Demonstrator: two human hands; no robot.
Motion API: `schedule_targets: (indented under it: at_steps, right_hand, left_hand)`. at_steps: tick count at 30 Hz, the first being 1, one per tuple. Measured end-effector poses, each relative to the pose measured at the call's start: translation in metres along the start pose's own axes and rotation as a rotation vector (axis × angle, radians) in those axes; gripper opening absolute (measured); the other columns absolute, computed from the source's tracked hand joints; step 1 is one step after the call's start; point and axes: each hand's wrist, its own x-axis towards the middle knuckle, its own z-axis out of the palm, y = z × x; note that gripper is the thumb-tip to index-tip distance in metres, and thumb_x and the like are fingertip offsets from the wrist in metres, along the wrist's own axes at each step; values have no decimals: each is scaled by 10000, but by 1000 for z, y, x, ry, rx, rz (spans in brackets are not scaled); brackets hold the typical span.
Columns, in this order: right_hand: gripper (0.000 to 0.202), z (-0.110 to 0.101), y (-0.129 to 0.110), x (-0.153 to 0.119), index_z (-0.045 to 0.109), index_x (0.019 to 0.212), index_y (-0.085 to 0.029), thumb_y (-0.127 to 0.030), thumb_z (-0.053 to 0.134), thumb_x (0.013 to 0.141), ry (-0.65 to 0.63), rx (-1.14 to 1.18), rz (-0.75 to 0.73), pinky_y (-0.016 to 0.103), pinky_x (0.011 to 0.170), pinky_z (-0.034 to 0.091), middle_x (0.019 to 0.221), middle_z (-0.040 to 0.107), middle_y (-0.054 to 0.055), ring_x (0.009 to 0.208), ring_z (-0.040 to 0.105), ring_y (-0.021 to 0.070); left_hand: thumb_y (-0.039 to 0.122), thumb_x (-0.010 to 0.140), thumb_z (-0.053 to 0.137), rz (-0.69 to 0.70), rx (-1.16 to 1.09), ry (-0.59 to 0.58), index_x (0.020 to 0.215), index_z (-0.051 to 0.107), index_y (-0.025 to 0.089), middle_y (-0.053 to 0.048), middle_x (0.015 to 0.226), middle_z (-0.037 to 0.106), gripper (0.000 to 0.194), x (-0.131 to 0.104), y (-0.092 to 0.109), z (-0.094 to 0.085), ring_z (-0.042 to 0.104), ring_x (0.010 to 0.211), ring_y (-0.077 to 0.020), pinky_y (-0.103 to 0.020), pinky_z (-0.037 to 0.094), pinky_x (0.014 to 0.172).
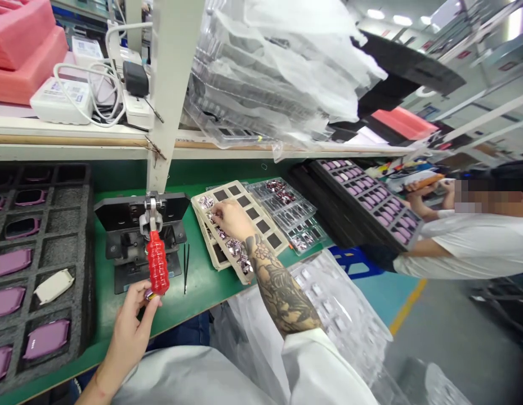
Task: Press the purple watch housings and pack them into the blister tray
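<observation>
My left hand (137, 320) pinches a small purple piece (150, 294) just below the red handle (158, 263) of a black clamp fixture (138, 242). My right hand (231, 218) reaches into a beige compartment tray (269, 243), its fingers closed over small shiny purple parts (239, 254); whatever they hold is hidden. Black tweezers (186, 269) lie on the green table between the fixture and the beige tray.
At the left, a dark foam tray (81, 270) holds purple watch-like cases and one cream case. Clear trays (301, 216) with small parts lie right of the beige tray. A co-worker (476, 242) is at the right, beside a foam tray (362, 197). A shelf post (170, 84) stands behind the fixture.
</observation>
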Motion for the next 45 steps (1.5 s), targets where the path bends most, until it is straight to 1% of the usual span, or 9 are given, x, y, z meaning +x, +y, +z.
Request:
schedule_targets:
  at_steps: [7,10,13,17,20,24,32,39,45]
  right_hand:
    - [143,-2,4,-6,719,860,-207,-83,712,789,111,135,67,278,736,462,767,682,-28,732,635,158]
    - [241,-13,-1,-26,755,1030,-193,-81,645,848,245,168,114,305,787,502,829,710,-2,764,649,173]
    - [180,-15,-18,-59,791,1102,-208,-184,658,984,364,331,31,345,878,560,990,773,48,873,705,193]
    - [105,13,-61,-108,819,1112,-263,-279,751,1033,414,643,-99,380,903,605,1042,814,44,952,760,216]
    - [82,43,-100,-138,836,1062,-275,-248,762,1037,332,839,-92,365,819,610,960,799,34,871,743,203]
    - [91,68,-134,-156,874,1051,-299,-252,808,1010,194,1002,-106,356,822,617,998,761,42,920,728,203]
    - [100,63,-136,-155,862,1057,-273,-226,777,1033,93,917,-237,352,840,620,987,737,38,907,719,185]
    - [460,58,-129,-176,708,1461,-292,-377,817,1023,54,701,-435,434,980,664,1240,748,109,1144,750,264]
    - [450,70,-122,-194,665,1480,-293,-274,760,1041,178,551,-489,442,915,661,1211,778,110,1064,759,264]
  left_hand:
    - [506,1106,648,-2,-20,-2,1348,594,240,-137,1322,795,363,0,1,-1,790,978,-227,-385,630,927]
    - [487,1110,652,-19,-46,-8,1362,577,237,-139,1306,802,362,1,0,0,786,958,-224,-361,622,871]
    - [453,1118,651,-16,-89,-3,1378,565,226,-132,1271,809,355,3,2,0,780,928,-212,-338,608,839]
    - [412,1131,631,41,-4,-20,1265,674,205,-72,1064,811,250,5,17,-4,738,848,-191,-298,568,785]
    - [375,1117,655,126,178,-71,1102,778,203,-33,880,755,212,7,33,-6,669,769,-178,-282,508,731]
    - [317,1097,679,240,288,-102,1074,806,203,-31,864,698,172,5,48,-3,632,779,-185,-297,481,748]
    - [343,1118,635,231,275,-88,1067,775,197,-24,904,641,209,-8,51,-4,575,797,-174,-302,442,755]
    - [603,1044,692,-89,-208,-128,893,702,167,-6,798,605,461,-14,48,8,498,711,-154,-265,421,653]
    - [565,1064,685,-44,-92,-155,852,690,170,4,759,564,449,-17,43,12,476,707,-150,-257,393,643]
